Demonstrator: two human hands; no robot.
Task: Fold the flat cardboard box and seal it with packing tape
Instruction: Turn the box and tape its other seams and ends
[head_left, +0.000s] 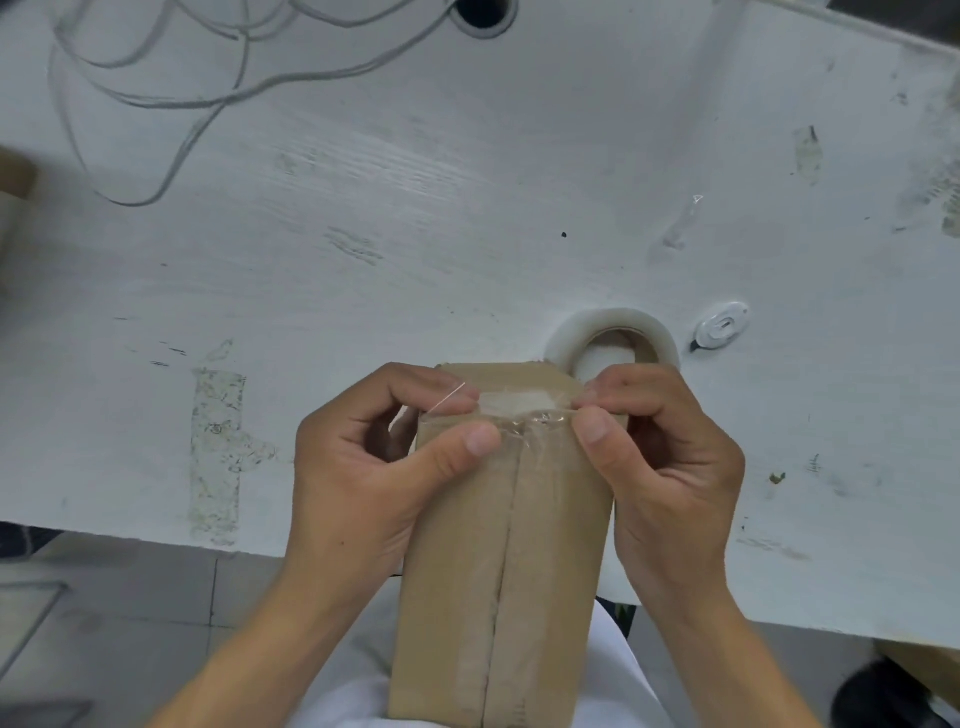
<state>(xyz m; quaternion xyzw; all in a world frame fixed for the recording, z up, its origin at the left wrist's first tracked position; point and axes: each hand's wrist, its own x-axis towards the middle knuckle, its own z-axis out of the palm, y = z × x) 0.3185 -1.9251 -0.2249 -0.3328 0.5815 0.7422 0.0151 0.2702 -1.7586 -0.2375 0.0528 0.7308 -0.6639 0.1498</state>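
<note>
A brown cardboard box (498, 561) stands folded up in front of me, leaning over the near edge of the table with its centre seam facing up. Clear packing tape (524, 421) lies crumpled across the box's far top edge, and a strip runs down the seam. My left hand (374, 457) grips the box's upper left corner, thumb pressing the tape and fingers curled over the far side. My right hand (660, 452) pinches the tape's right end at the upper right corner. A roll of clear tape (613, 338) lies on the table just behind the box.
The white, scuffed table (415, 234) stretches ahead. Grey cables (171, 98) loop at the far left beside a round cable hole (483, 15). A small white tape cutter (722, 325) lies right of the roll. Old tape residue (215, 452) marks the near left.
</note>
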